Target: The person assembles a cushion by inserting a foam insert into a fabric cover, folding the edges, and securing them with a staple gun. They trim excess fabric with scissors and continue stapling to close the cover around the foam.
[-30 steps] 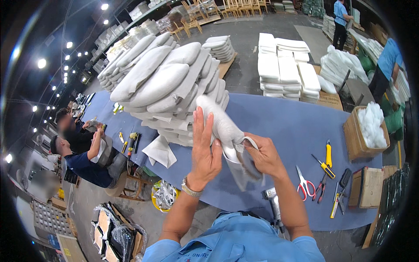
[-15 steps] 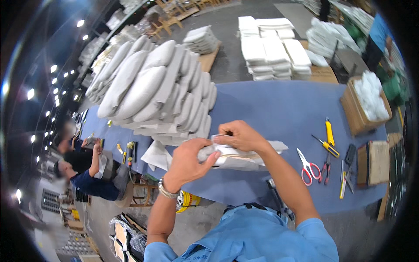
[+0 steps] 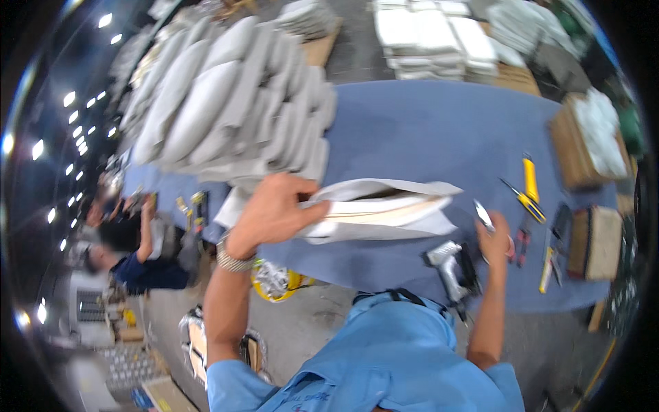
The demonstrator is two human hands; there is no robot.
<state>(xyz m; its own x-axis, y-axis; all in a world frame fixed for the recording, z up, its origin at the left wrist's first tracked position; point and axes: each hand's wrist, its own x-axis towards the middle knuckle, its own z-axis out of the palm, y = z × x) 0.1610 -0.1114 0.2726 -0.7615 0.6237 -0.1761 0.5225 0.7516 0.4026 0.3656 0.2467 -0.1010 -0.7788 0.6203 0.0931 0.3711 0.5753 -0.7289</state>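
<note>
At the far left of the blue table [image 3: 412, 130], a co-worker in a dark shirt [image 3: 147, 271] sits; next, a tall stack of grey cushions [image 3: 206, 103]. Left hand [image 3: 271, 211], watch on wrist, is clamped on the left end of a grey fabric cover [image 3: 412, 225]. Cover lies near the table's front edge, long axis left to right, flared end pointing right in two flaps, long slit gaping, white padding inside. Dark lettering on the blue shirt [image 3: 371, 343], partly folded; none readable on the cover. Cover extends rightward out of the left grip, only its left end between thumb and fingers, and stops short of the right hand [image 3: 494, 242]. Silver-and-black tool [image 3: 449, 269] just below. Right hand is over the scissors [image 3: 484, 217], blades pointing up-left; fingers' closure on the handles, cannot tell. Further right: red-handled pliers [image 3: 523, 247], yellow-handled screwdriver [image 3: 527, 206], open carton [image 3: 575, 151] of white stuffing.
</note>
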